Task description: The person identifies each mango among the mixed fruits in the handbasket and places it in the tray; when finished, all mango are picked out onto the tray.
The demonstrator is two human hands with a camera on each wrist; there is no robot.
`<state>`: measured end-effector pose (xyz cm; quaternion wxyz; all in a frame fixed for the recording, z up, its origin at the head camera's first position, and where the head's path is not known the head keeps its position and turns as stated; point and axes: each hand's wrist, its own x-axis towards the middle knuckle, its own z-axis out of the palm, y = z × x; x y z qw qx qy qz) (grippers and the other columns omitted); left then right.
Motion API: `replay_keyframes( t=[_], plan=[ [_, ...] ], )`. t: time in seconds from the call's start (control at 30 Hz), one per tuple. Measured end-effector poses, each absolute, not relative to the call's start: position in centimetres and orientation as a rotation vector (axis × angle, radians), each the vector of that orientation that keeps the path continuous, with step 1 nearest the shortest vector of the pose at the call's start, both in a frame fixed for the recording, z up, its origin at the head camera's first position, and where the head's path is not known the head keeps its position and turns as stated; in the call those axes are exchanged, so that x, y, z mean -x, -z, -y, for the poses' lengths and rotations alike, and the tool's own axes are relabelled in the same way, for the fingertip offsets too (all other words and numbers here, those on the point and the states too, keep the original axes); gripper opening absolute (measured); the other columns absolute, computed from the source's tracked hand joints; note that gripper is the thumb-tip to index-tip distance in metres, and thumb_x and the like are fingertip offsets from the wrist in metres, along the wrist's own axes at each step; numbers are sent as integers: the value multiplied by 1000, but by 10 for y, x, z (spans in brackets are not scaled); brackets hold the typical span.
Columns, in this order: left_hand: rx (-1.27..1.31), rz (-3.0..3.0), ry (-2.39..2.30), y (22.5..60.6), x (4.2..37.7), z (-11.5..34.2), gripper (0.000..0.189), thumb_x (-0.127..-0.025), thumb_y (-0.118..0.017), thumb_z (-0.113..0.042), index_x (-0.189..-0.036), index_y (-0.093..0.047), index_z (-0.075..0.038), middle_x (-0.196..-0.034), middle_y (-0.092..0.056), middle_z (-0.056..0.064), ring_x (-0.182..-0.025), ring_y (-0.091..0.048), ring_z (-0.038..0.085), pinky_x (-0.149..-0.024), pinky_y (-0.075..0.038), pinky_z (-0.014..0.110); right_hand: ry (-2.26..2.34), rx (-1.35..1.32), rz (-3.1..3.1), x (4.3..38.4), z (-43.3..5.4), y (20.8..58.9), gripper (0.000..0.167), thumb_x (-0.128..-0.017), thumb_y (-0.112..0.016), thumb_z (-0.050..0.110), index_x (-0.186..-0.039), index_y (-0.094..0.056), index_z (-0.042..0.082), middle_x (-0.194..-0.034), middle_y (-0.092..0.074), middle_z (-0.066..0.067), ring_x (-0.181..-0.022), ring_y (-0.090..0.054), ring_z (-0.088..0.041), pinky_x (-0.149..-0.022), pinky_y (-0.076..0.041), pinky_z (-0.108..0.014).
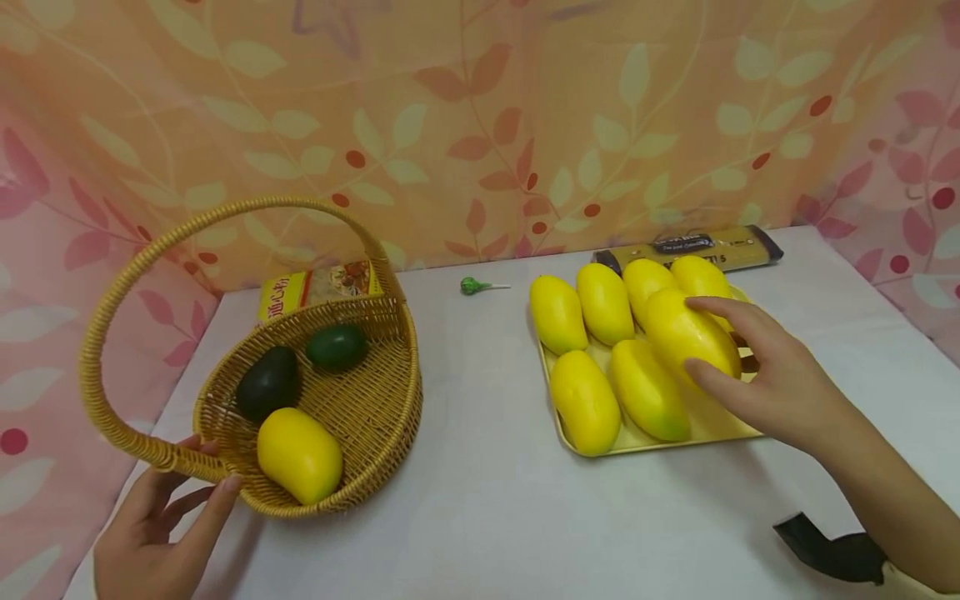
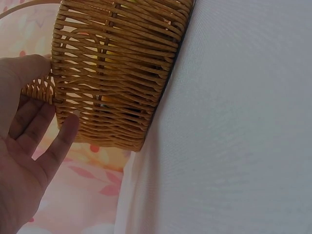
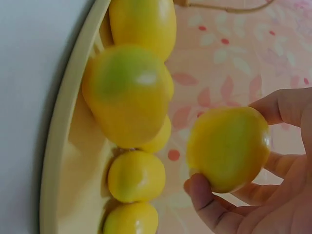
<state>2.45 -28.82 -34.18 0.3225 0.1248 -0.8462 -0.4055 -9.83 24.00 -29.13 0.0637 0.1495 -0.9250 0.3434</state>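
Note:
A yellow mango (image 1: 688, 332) is held up by my right hand (image 1: 780, 379), thumb and fingers around its sides; the right wrist view shows this mango (image 3: 228, 148) apart from the tray. Below it, several more mangoes (image 1: 585, 402) lie on a pale yellow tray (image 1: 675, 444). On the left, my left hand (image 1: 161, 525) grips the near end of a wicker basket (image 1: 375, 400), at the foot of its handle (image 1: 93, 358). Inside the basket lie one mango (image 1: 300, 456), a dark avocado (image 1: 268, 385) and a smaller green fruit (image 1: 337, 347).
Behind the basket lies a yellow packet (image 1: 322, 287). A green lollipop (image 1: 471, 286) rests at the back middle. A spaghetti pack (image 1: 697, 248) sits behind the tray. Floral cloth (image 1: 480, 125) rises along the back and sides of the white table (image 1: 480, 517).

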Motion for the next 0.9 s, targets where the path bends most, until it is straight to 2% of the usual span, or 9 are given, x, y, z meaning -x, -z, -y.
replay_keyframes(
  t=[0.07, 0.13, 0.2, 0.23, 0.3, 0.4, 0.67, 0.9],
  plan=[
    [-314, 2227, 1058, 342, -24, 288, 60, -76, -79, 16, -131, -65, -2, -115, -70, 1, -102, -64, 11, -76, -53, 10, -1007, -418, 2852, 101, -248, 291, 68, -89, -75, 15, -149, -43, 9, -143, -42, -27, -106, -50, -41, -76, -54, -19],
    [-296, 2225, 1065, 342, -24, 289, 60, -75, -79, 17, -130, -65, -1, -115, -70, 2, -102, -64, 11, -76, -53, 10, -988, -393, 2921, 104, -254, 292, 70, -90, -74, 16, -150, -39, 6, -145, -37, -31, -109, -48, -46, -81, -60, -44],
    [-285, 2226, 1068, 343, -23, 289, 60, -75, -79, 18, -130, -65, -1, -115, -70, 2, -102, -64, 11, -76, -53, 11, -971, -370, 3010, 107, -259, 293, 73, -90, -73, 17, -151, -34, 3, -146, -32, -34, -115, -43, -51, -86, -52, -67],
    [-278, 2226, 1072, 343, -23, 289, 61, -75, -79, 18, -130, -65, -1, -115, -70, 3, -102, -64, 11, -77, -54, 11, -964, -358, 3056, 108, -260, 294, 76, -90, -73, 17, -151, -31, 1, -146, -30, -35, -118, -40, -53, -87, -45, -75],
    [-275, 2226, 1075, 343, -23, 290, 61, -74, -79, 19, -131, -64, 0, -115, -70, 3, -102, -64, 11, -77, -54, 11, -950, -354, 3137, 110, -263, 297, 80, -90, -73, 18, -152, -27, -2, -146, -27, -37, -122, -35, -55, -90, -39, -78],
    [-287, 2238, 1060, 343, -23, 289, 61, -75, -79, 18, -131, -64, -1, -115, -69, 2, -102, -64, 11, -77, -53, 11, -923, -401, 3208, 114, -265, 305, 83, -91, -74, 24, -151, -25, -6, -144, -30, -36, -121, -36, -52, -93, -37, -79],
    [-307, 2241, 1053, 342, -24, 289, 60, -76, -79, 16, -131, -65, -2, -115, -69, 1, -102, -64, 10, -77, -53, 10, -893, -500, 3251, 118, -261, 319, 95, -88, -76, 44, -151, -26, -7, -140, -40, -34, -115, -49, -47, -87, -51, -66],
    [-308, 2243, 1051, 341, -25, 289, 60, -76, -80, 15, -131, -65, -2, -115, -69, 1, -102, -64, 10, -77, -53, 10, -876, -479, 3241, 119, -258, 319, 98, -87, -77, 47, -150, -27, -9, -136, -45, -35, -111, -52, -45, -86, -52, -64]
  ],
)
